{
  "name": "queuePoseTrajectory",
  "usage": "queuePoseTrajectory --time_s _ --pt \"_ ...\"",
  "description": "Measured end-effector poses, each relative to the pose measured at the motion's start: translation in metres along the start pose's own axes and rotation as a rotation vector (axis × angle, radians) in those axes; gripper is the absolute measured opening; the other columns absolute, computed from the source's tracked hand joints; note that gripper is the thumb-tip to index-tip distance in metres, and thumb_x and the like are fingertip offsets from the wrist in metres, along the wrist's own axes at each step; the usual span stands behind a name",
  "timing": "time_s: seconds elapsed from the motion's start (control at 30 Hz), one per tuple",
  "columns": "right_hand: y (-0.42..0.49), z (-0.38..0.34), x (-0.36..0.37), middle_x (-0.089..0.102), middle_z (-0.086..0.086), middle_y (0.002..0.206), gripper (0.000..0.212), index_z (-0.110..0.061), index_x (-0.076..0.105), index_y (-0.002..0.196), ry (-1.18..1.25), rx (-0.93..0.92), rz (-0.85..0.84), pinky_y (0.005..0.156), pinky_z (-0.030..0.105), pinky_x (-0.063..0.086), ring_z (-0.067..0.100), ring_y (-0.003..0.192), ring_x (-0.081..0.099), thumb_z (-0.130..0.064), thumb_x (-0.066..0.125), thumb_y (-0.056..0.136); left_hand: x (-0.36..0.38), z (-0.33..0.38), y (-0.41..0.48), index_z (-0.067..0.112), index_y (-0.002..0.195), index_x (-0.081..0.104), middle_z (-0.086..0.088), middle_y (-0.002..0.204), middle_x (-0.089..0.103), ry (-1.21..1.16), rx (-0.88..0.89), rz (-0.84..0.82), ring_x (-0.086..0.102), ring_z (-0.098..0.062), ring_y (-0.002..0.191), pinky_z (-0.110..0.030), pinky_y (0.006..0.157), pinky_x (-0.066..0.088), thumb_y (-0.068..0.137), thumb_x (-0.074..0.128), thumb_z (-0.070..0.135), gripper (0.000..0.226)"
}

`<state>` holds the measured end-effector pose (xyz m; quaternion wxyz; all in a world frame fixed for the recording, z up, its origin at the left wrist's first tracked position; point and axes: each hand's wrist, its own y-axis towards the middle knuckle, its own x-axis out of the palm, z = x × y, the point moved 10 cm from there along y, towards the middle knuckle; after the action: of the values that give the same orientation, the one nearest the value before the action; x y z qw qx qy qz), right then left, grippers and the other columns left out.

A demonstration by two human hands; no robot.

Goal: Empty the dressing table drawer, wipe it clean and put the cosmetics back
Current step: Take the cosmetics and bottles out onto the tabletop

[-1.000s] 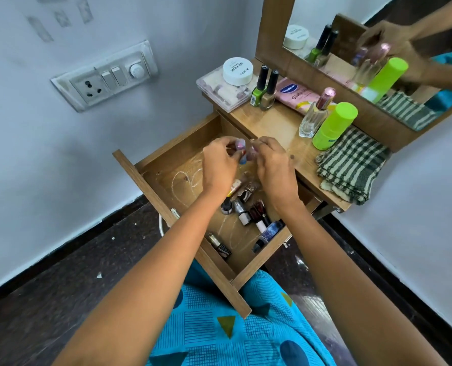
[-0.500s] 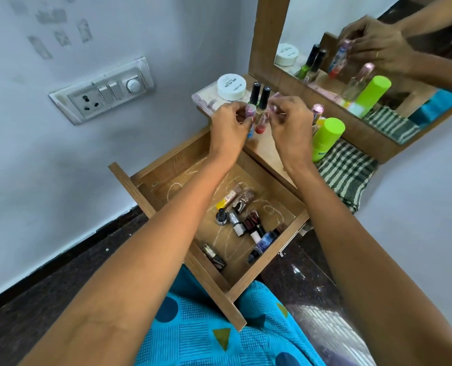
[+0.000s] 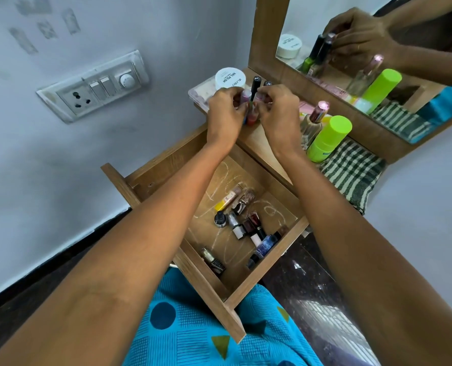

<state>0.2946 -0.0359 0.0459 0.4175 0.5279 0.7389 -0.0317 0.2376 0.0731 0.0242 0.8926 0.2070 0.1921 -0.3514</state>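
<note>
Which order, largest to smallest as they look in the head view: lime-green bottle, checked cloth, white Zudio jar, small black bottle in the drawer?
1. checked cloth
2. lime-green bottle
3. white Zudio jar
4. small black bottle
Apparent size only.

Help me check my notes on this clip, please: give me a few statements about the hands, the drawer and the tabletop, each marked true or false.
1. The drawer is pulled open and holds several cosmetics. True.
2. Both hands are down inside the drawer. False: the left hand and the right hand are over the tabletop, pinching small bottles between them.
3. The green bottle stands on the tabletop beside the checked cloth. True.
4. The white round jar lies in the drawer. False: it sits on the clear box at the back of the tabletop.
</note>
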Motion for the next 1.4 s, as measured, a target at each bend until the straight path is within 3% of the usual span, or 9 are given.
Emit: queuePoseTrajectory --time_s 0.23,0.37,0.53,0.63,0.83,1.0,1.2,1.4 --pt "-0.001 -0.002 0.005 0.059 0.014 0.115 0.031 -0.002 0.061 0.115 -0.002 0.009 -0.022 0.087 0.03 0.049 0.022 0.099 0.06 0.002 0.055 0.084 0.0 -0.004 0.001 0.004 0.11 0.064 -0.01 0.11 0.067 0.003 -0.018 -0.004 0.063 -0.018 0.098 -0.024 0.088 0.05 0.082 0.063 0.007 0.028" --pt "-0.003 0.003 0.007 0.059 0.011 0.116 0.033 -0.005 0.059 0.119 -0.043 0.023 -0.014 0.083 0.02 0.043 0.021 0.101 0.059 -0.002 0.055 0.087 -0.002 -0.009 0.001 0.004 0.111 0.064 -0.01 0.113 0.066 -0.009 -0.042 0.002 0.063 -0.018 0.101 -0.023 0.087 0.048 0.082 0.063 0.005 0.029" --pt "-0.009 0.004 0.001 0.06 0.011 0.119 0.037 -0.005 0.058 0.121 -0.054 0.013 0.016 0.089 0.026 0.045 0.022 0.104 0.058 0.0 0.057 0.085 -0.009 -0.012 -0.003 0.0 0.112 0.062 -0.013 0.112 0.066 0.038 -0.051 0.023 0.063 -0.019 0.099 -0.02 0.082 0.047 0.085 0.061 0.005 0.028" --pt "-0.018 0.002 -0.003 0.061 0.011 0.115 0.031 -0.003 0.061 0.117 -0.051 -0.006 0.023 0.085 0.022 0.046 0.02 0.1 0.06 -0.003 0.058 0.086 -0.014 -0.016 -0.013 0.001 0.112 0.063 -0.012 0.111 0.067 0.031 -0.047 0.024 0.064 -0.018 0.097 -0.018 0.082 0.047 0.083 0.062 0.002 0.03" --pt "-0.051 -0.004 0.001 0.065 0.015 0.101 0.018 0.003 0.066 0.101 -0.012 -0.073 0.015 0.079 0.029 0.052 0.023 0.087 0.063 -0.001 0.06 0.084 -0.012 -0.04 -0.048 0.002 0.105 0.066 -0.01 0.098 0.069 0.009 -0.1 -0.058 0.064 -0.016 0.088 -0.022 0.085 0.05 0.082 0.063 -0.001 0.024" --pt "-0.091 0.007 0.024 0.065 0.015 0.102 0.018 0.002 0.066 0.102 -0.01 -0.026 -0.177 0.085 0.032 0.052 0.024 0.091 0.062 0.002 0.057 0.086 0.0 -0.068 -0.083 0.002 0.1 0.067 -0.01 0.097 0.069 0.098 -0.132 -0.165 0.058 -0.008 0.081 -0.004 0.069 0.04 0.083 0.061 0.0 0.017" --pt "-0.137 0.034 0.052 0.062 0.008 0.108 0.022 -0.006 0.066 0.104 -0.177 0.04 -0.431 0.08 0.034 0.049 0.024 0.095 0.061 -0.002 0.05 0.09 0.03 -0.109 -0.119 0.002 0.102 0.066 -0.011 0.102 0.068 0.263 -0.224 -0.394 0.058 -0.015 0.085 -0.028 0.086 0.049 0.085 0.054 -0.005 0.022" --pt "-0.16 0.06 0.08 0.055 0.006 0.123 0.046 -0.015 0.059 0.12 -0.328 0.052 -0.645 0.089 0.044 0.05 0.029 0.111 0.056 0.011 0.046 0.085 0.04 -0.122 -0.124 0.003 0.107 0.065 -0.013 0.109 0.067 0.331 -0.28 -0.46 0.063 -0.024 0.099 -0.028 0.087 0.048 0.085 0.058 0.0 0.024"
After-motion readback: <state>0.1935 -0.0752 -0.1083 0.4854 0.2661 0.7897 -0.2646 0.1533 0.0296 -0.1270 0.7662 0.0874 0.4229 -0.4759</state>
